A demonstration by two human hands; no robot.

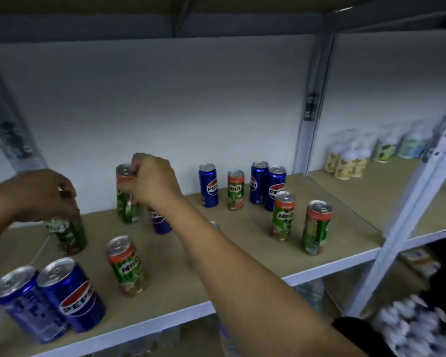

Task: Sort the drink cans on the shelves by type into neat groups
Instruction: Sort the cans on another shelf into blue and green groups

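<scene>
1. Far left, front edge of the shelf [242, 235]: two blue Pepsi cans [49, 300] stand touching, side by side, right at the lip.
2. Just behind them, the left hand [44, 194] comes down from above with its fingers curled over the top of a green Milo can [70, 234], gripping it by the rim. That can stands upright on the shelf board, as far as the blur allows.
3. Moving right, a lone Milo can [126, 265] stands near the front, apart from its neighbours, label facing out.
4. Behind it, the right hand [152, 179] reaches across with the forearm stretched over the shelf and pinches the top of another Milo can [128, 197] near the back wall. Whether that can's base touches the board, I cannot tell.
5. Tucked under the right wrist, a Pepsi can [161, 222] shows only its lower half.
6. Centre-right at the back: one Pepsi can [208, 185], then a Milo can [235, 189] just beside it, then a pair of Pepsi cans [268, 188] touching each other.
7. Ahead of that pair, two more Milo cans [299, 220] stand near one another toward the front. So the types are mixed along this shelf.
8. Far right, past the upright post [308, 109], pale blurred cans [350, 155] crowd the neighbouring bay.
</scene>
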